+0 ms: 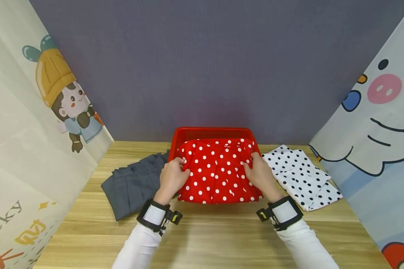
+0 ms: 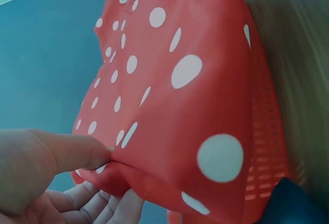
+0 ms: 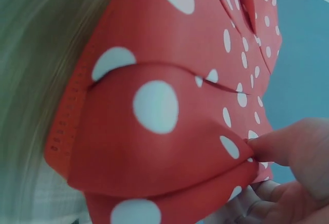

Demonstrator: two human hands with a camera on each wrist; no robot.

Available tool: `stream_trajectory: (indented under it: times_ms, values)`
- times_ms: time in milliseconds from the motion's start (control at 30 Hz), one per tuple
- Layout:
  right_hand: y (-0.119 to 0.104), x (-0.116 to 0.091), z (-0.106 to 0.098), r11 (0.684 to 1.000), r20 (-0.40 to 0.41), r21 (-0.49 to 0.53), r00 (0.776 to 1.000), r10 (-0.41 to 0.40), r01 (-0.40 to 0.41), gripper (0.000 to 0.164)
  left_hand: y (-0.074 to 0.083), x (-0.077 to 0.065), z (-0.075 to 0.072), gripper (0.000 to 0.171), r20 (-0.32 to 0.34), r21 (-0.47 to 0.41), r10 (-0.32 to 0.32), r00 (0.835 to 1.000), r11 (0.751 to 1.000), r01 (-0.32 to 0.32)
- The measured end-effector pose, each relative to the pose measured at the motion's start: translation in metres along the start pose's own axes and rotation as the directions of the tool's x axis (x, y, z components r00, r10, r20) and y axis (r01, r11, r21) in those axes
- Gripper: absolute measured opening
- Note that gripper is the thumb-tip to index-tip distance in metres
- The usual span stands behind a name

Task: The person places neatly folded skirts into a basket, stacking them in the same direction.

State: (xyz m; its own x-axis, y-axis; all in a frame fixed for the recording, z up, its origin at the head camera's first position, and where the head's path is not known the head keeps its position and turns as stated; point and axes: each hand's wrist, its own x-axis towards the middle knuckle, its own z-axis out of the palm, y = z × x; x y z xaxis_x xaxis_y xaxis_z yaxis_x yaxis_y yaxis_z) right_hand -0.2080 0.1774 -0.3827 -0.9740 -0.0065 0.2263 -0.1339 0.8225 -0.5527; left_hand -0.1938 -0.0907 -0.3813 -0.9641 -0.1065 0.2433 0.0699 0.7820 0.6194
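Observation:
A red cloth with white polka dots (image 1: 215, 172), pleated and folded, is held over a red plastic basket (image 1: 213, 131). My left hand (image 1: 173, 175) pinches its left side, thumb on top and fingers beneath, as the left wrist view shows. On the opposite side my right hand (image 1: 260, 172) grips the cloth between thumb and fingers. The thumb of the right hand (image 3: 293, 157) presses a crease into the fabric in the right wrist view. Most of the basket is hidden below the cloth; its perforated wall (image 2: 264, 147) shows along the side.
Left of the basket lies a dark grey pleated cloth (image 1: 134, 186). A white cloth with black dots (image 1: 301, 177) lies folded on the right. Everything rests on a wooden table (image 1: 215, 239), with a grey panel (image 1: 208, 67) behind and printed sheets (image 1: 373, 123) at the sides.

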Motion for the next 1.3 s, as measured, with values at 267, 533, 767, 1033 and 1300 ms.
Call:
stream_trajectory:
  times_ms: [267,533,767,1033,1300]
  values:
    - [-0.003,0.027,-0.001,1.000,0.012,-0.013,1.000,-0.026,0.027,0.044,0.004,0.029,-0.002,0.024,-0.013,0.042,0.007,1.000,0.999,-0.006]
    - [-0.007,0.057,-0.006,0.998,0.039,-0.040,0.999,-0.037,0.039,0.045,0.009,0.058,-0.004,0.025,0.022,0.059,-0.007,1.000,0.998,0.005]
    - [-0.009,0.078,-0.011,0.999,0.114,-0.004,0.993,0.043,-0.042,0.047,0.013,0.081,-0.006,0.033,0.073,0.025,-0.015,0.997,1.000,0.013]
    - [-0.009,0.092,-0.009,0.996,0.130,-0.035,0.988,0.086,-0.082,0.047,0.016,0.096,-0.001,0.022,0.096,0.054,-0.056,0.994,0.997,0.051]
    - [-0.008,0.104,0.002,0.993,0.115,-0.085,0.989,0.092,-0.083,0.043,0.014,0.107,0.006,0.026,0.094,0.124,-0.053,0.994,0.991,0.041]
